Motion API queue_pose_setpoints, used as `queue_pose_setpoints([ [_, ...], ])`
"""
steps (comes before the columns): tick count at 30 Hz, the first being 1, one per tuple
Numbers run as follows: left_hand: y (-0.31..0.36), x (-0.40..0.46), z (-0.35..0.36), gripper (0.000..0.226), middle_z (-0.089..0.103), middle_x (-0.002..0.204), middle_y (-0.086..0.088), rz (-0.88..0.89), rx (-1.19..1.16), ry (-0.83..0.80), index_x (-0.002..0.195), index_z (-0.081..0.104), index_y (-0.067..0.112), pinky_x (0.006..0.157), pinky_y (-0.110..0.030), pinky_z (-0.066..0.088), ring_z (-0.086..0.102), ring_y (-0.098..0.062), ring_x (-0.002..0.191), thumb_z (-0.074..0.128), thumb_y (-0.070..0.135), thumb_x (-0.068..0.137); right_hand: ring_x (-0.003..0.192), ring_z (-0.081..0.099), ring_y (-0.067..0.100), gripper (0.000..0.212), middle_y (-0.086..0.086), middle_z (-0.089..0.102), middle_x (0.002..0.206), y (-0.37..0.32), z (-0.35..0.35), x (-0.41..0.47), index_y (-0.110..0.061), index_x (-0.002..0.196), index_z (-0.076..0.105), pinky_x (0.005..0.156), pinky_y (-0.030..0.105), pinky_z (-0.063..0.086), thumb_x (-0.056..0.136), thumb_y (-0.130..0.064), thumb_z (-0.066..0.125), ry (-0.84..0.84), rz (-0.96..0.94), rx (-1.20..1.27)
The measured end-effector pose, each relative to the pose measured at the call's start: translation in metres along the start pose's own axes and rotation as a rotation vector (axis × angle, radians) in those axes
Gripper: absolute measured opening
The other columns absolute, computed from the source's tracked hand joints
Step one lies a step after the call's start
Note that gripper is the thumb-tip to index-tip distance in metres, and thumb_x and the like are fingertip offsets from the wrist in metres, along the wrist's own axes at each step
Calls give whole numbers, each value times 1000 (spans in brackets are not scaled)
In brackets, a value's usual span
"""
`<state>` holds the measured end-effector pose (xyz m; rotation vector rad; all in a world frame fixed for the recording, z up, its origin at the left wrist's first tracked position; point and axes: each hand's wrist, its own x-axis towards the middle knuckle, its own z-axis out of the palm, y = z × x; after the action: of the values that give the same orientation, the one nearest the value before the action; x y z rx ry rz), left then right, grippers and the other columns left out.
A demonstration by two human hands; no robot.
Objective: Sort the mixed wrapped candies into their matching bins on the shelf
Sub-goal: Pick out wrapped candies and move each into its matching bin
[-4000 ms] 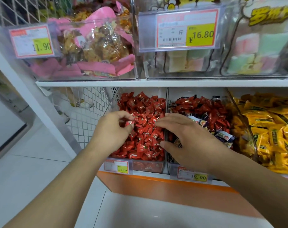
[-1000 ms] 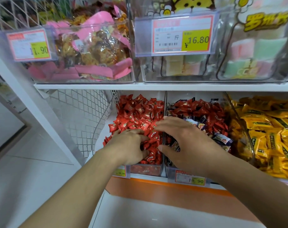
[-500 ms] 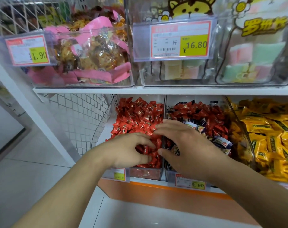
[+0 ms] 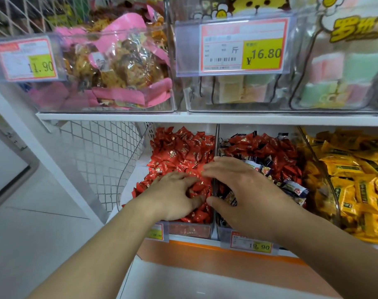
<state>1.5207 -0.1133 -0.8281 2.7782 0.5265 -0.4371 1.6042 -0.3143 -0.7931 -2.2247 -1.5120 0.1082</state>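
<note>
1. Orange shelf edge (image 4: pixel 205 250) sits nearest me, with a price tag (image 4: pixel 251 244) clipped on the front of the mixed bin (image 4: pixel 224 230).
2. Risk first: the two reds look much alike, so I judge a wrong wrapper could easily slip across the clear divider (image 4: pixel 216 147) and land in the wrong bin.
3. My left hand (image 4: pixel 175 196) lies on the red candies (image 4: pixel 183 147) in the left bin, fingers curled into the pile; whether it pinches one I cannot tell.
4. My right hand (image 4: pixel 246 197) spreads wide over the divider, fingers apart, thumb down at the mixed bin's front, nothing visibly gripped.
5. Beyond it, dark-wrapped strays (image 4: pixel 296 188) lie among the darker red candies (image 4: pixel 268 147).
6. Farther right, yellow packets (image 4: pixel 356 169) fill their own bin.
</note>
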Motion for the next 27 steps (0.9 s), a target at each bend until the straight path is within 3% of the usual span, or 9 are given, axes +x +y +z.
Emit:
queue_pose_setpoints([
  [4,3,-9,-2,68,25,168,11,29,65,-37,160,28,40,125,-48,20,23,-19,154,40,66,99,151,7,-9,57,-25,34,158,1,1,-2,-35,153,44,113,5,-2,100,-45,59,3,-3,2],
  [11,10,-16,-8,69,30,167,3,27,105,-92,161,27,32,126,-46,17,25,-21,154,41,63,101,151,4,-11,55,-26,32,160,0,1,-3,-35,153,44,113,4,-3,101,-46,58,-3,-2,-10],
  [14,6,-18,-10,52,55,147,6,62,5,-26,147,47,40,117,-39,34,46,-21,140,51,58,99,150,4,-11,55,-26,33,159,-1,-1,-2,-36,154,43,110,2,-5,101,-46,57,-8,1,-6],
  [16,-2,-18,-8,51,55,142,13,95,-55,46,144,48,45,113,-37,39,50,-16,134,59,55,96,150,4,-11,55,-25,33,159,-1,-2,-2,-36,154,43,107,-1,-7,102,-47,57,-14,-3,-6],
  [18,-11,-15,-8,62,44,152,18,108,-64,138,149,41,49,119,-42,35,41,-13,142,65,53,92,150,5,-10,56,-25,33,159,-2,-4,-2,-36,154,42,107,-1,-7,102,-47,57,-17,-2,2],
  [21,-17,-14,-13,69,18,167,17,60,-26,237,152,30,56,126,-53,17,12,-20,156,64,58,92,150,4,-10,55,-25,32,160,-3,-5,-2,-35,154,43,106,-1,-9,102,-46,57,-21,3,3],
  [24,-13,-17,-14,77,-4,168,26,32,-85,103,149,23,66,126,-59,9,-7,-22,158,64,74,84,150,4,-10,55,-25,32,160,-4,-6,-2,-36,154,42,104,-3,-9,102,-45,57,-24,3,2],
  [27,-4,-12,-4,93,-13,166,29,20,-25,-70,149,17,69,123,-68,2,-19,-26,157,66,83,71,150,5,-10,55,-25,32,160,-4,-5,-3,-36,154,41,108,1,-6,102,-45,57,-23,6,6],
])
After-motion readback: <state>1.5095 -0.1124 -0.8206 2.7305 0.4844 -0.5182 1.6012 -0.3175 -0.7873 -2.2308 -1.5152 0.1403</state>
